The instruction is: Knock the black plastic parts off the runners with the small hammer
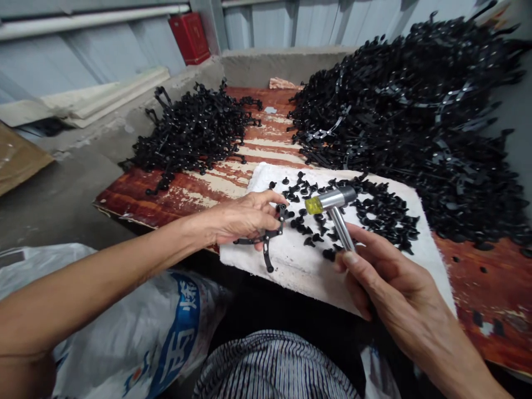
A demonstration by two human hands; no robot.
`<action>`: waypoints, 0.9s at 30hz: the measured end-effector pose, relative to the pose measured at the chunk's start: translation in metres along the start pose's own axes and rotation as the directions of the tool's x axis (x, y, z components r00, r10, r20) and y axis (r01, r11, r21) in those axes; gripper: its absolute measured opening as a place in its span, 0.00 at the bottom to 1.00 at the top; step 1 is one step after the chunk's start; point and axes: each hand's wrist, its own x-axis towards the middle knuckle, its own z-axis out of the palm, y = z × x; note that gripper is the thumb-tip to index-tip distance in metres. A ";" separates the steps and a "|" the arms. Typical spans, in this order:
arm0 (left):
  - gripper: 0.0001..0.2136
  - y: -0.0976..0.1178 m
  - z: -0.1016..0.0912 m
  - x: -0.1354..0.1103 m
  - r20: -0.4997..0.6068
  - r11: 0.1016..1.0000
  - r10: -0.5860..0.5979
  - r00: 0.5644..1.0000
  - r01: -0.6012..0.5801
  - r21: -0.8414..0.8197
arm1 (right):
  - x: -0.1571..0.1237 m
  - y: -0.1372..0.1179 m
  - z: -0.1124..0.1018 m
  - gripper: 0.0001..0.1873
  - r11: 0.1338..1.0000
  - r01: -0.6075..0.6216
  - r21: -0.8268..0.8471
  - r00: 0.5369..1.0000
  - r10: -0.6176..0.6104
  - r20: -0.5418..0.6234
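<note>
My left hand (249,216) is closed on a black jointed linkage (268,255), whose dark arms poke out below and beside the fingers over a white cloth (286,263). In my right hand (382,271) is a small mallet (334,199), gripped by its metal handle. The mallet's head is silver, with a yellow face toward the left and a dark face toward the right. It hangs above the cloth, just right of the linkage and apart from it. Many small black mushroom-shaped caps (384,213) lie scattered on the cloth behind and beneath the mallet.
A heap of black linkages (199,133) stands at the back left; a far larger black pile (415,122) fills the right. Under them is a worn red-brown board (494,288). A white printed sack (166,332) sits below at left, and a red box (189,39) stands behind.
</note>
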 end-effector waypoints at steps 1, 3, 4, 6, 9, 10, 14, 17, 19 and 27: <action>0.22 0.000 0.003 -0.002 0.042 1.000 -0.009 0.999 0.010 -0.017 | 0.004 -0.003 0.003 0.22 1.000 -0.018 0.024 1.000 0.018 0.015; 0.25 0.000 0.009 -0.005 0.111 0.998 -0.005 0.994 0.011 -0.056 | 0.012 -0.008 0.007 0.17 0.997 -0.055 0.046 0.997 0.052 0.052; 0.27 0.000 0.012 -0.007 0.133 0.998 0.004 0.991 0.005 -0.069 | 0.016 -0.010 0.010 0.15 0.997 -0.066 0.051 0.996 0.062 0.065; 0.28 -0.003 0.017 -0.009 0.146 0.997 0.031 0.989 -0.020 -0.076 | 0.022 -0.012 0.015 0.12 0.995 -0.071 0.068 0.995 0.066 0.072; 0.25 -0.007 0.022 -0.009 0.106 0.997 0.063 0.992 -0.058 -0.050 | 0.028 -0.012 0.022 0.13 0.990 -0.091 0.108 0.993 0.083 0.080; 0.24 -0.008 0.023 -0.009 0.079 0.997 0.068 0.995 -0.064 -0.045 | 0.029 -0.013 0.025 0.13 0.989 -0.104 0.109 0.991 0.095 0.089; 0.19 -0.011 0.026 -0.009 -0.017 0.999 0.041 0.999 -0.041 -0.020 | 0.035 -0.012 0.032 0.15 0.989 -0.129 0.073 0.987 0.122 0.101; 0.10 -0.011 0.027 -0.012 -0.011 0.997 0.035 0.999 -0.034 0.071 | 0.037 -0.010 0.038 0.13 0.989 -0.124 0.077 0.985 0.114 0.131; 0.05 -0.011 0.026 -0.015 0.006 0.989 0.027 1.000 -0.028 0.148 | 0.038 -0.009 0.042 0.11 0.990 -0.100 0.100 0.986 0.085 0.146; 0.10 -0.022 0.003 -0.011 -0.054 0.997 0.060 0.997 -0.058 0.042 | 0.026 -0.017 0.032 0.10 0.999 -0.029 0.037 0.995 0.025 0.101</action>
